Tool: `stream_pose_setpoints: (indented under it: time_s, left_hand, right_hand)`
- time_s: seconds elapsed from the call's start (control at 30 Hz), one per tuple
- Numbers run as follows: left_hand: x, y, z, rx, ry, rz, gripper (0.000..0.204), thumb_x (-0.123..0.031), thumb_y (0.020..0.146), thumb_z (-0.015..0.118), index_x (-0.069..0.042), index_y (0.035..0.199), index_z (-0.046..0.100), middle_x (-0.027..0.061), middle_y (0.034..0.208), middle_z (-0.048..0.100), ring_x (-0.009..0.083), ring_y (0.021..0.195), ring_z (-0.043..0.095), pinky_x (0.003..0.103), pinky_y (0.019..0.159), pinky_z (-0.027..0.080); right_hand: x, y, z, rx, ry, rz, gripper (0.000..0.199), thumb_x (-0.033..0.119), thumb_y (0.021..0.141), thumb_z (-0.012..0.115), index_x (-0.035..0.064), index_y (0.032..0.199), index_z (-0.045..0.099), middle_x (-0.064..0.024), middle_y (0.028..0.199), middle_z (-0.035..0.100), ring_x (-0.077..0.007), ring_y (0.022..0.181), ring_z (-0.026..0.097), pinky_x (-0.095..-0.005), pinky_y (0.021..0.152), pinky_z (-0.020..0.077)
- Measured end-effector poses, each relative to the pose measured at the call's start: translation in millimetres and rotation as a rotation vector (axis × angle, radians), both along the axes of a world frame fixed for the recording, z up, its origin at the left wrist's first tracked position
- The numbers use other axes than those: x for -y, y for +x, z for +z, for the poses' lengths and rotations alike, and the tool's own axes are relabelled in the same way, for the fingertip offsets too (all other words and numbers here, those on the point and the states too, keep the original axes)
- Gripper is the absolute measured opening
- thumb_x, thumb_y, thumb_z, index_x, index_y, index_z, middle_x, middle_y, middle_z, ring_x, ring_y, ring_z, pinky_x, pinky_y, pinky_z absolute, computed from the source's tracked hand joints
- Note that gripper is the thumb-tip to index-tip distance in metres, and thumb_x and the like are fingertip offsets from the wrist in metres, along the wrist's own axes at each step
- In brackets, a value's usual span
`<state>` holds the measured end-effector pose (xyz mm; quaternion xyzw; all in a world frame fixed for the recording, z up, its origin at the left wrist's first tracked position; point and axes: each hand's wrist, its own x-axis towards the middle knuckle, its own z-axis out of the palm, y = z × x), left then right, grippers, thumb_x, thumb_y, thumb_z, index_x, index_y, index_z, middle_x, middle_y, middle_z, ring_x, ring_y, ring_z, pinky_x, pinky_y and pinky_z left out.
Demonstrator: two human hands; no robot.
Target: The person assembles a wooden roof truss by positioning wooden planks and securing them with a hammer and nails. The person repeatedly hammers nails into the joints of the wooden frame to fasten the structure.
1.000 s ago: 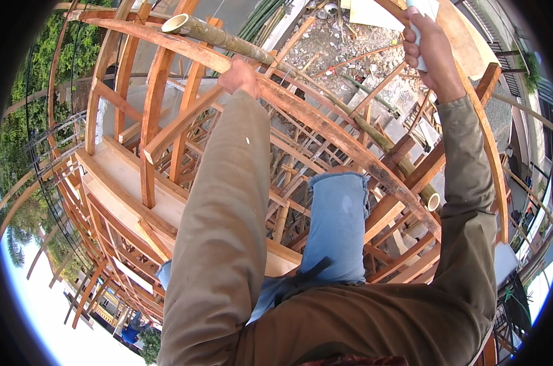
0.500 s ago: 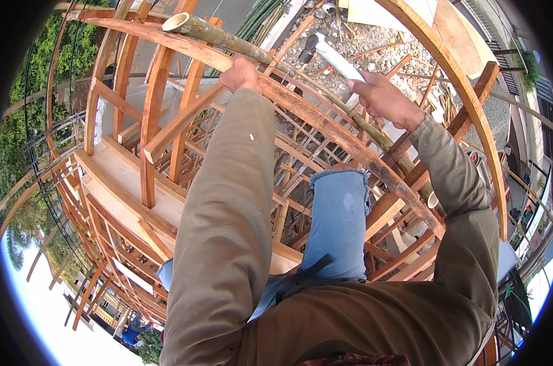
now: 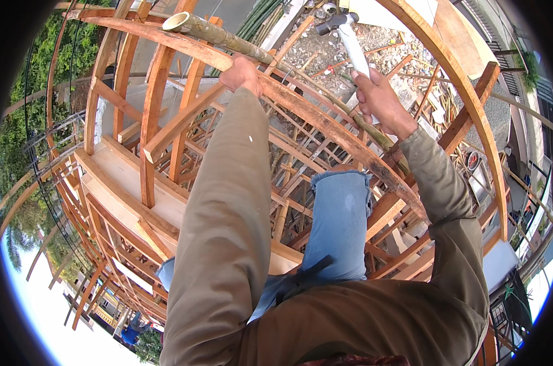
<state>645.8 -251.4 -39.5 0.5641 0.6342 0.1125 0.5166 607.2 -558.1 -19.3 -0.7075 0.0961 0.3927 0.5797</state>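
Observation:
My right hand (image 3: pixel 380 100) is wrapped round the pale handle of a hammer (image 3: pixel 351 49), raised on the right with its dark head pointing away from me. Below the hammer runs a long reddish wooden beam (image 3: pixel 325 125), slanting from far left to near right. On that beam rests my left hand (image 3: pixel 240 77), its fingers curled over the wood. Whether a nail or other small thing sits in those fingers is hidden. Just beyond the beam, a bamboo pole (image 3: pixel 221 38) lies roughly alongside it, near the left hand.
Curved wooden ribs (image 3: pixel 459 79) arch up at the right, and upright timbers (image 3: pixel 149 122) stand at the left. Pale planks (image 3: pixel 130 189) lie low on the left. Rubble (image 3: pixel 325 52) covers the ground far below. A person in blue (image 3: pixel 130 333) is at the lower left.
My right hand has turned the hammer more upright, its head swinging away and to the right. The left hand stays on the beam.

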Motion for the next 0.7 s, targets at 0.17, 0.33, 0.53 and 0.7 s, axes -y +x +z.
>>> stream_pose_setpoints:
  time_s: [0.17,0.33,0.53,0.7]
  left_hand:
    - [-7.3,-1.2,-12.4,0.064,-0.065,-0.035,0.047,-0.026,0.09,0.067,0.014,0.113,0.067,0.0243,0.111,0.072,0.0361,0.093,0.071,0.046,0.075,0.056]
    - [-3.4,0.1,-5.9,-0.008,0.009,-0.029,0.049,-0.028,0.09,0.068,0.014,0.114,0.066,0.0242,0.109,0.072,0.0363,0.089,0.072,0.045,0.069,0.056]
    - [0.4,-3.7,3.5,0.076,-0.032,-0.051,0.048,-0.028,0.089,0.066,0.013,0.116,0.066,0.0256,0.111,0.071,0.0365,0.089,0.071,0.047,0.068,0.057]
    - [-5.5,-2.3,-6.0,0.016,0.012,-0.051,0.045,-0.027,0.089,0.066,0.012,0.112,0.068,0.0235,0.106,0.073,0.0351,0.087,0.071,0.045,0.073,0.057]
  right_hand:
    - [-6.7,56.7,111.1,-0.04,-0.129,-0.048,0.034,0.035,0.107,0.051,0.0018,0.117,0.051,0.0025,0.075,0.046,-0.0045,0.048,0.041,-0.0227,0.035,0.0335]
    - [-39.7,67.3,123.6,0.308,0.11,-0.639,0.03,0.032,0.108,0.049,0.0046,0.12,0.049,0.003,0.073,0.044,-0.005,0.051,0.043,-0.0209,0.04,0.0361]
    - [-19.3,11.1,34.2,-0.008,0.067,-0.06,0.025,0.032,0.108,0.05,0.0071,0.108,0.046,0.0017,0.072,0.046,-0.0061,0.047,0.041,-0.024,0.035,0.0361]
    - [-16.2,10.0,45.6,-0.111,0.092,0.092,0.032,0.032,0.108,0.049,0.0008,0.112,0.048,0.0015,0.074,0.046,-0.0064,0.049,0.042,-0.0241,0.036,0.038]
